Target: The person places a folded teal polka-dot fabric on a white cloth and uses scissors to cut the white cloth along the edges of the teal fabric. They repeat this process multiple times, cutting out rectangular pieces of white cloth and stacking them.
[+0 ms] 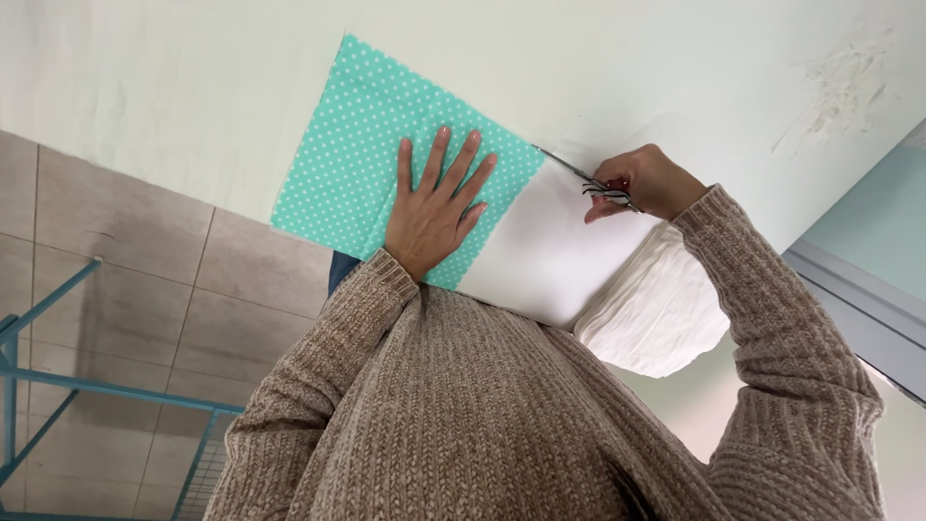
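Head view: looking down over a knitted beige sweater (502, 415) onto a white table (193, 87).
Fabric: teal cloth with small white dots (357, 154), lying flat on the table, straight-edged, one corner pointing away from the body; printed face up under the left hand, pale white reverse or second layer (540, 241) showing on the side toward the right hand.
Left hand (434, 207): released, fingers spread, palm pressed flat on the dotted fabric near its boundary with the white part.
Right hand (646, 183): clenched around the handles of scissors (588, 181), striped black-and-white grips partly hidden in the fingers.
Scissor blades: thin, pointing toward the left hand, tip at the fabric's far edge, just beyond the left fingertips.
Crumpled white cloth (656, 314): bunched under the right forearm, near the table's edge.
Floor: beige tiles (125, 280) beyond the left elbow, with a teal metal frame (58, 376).
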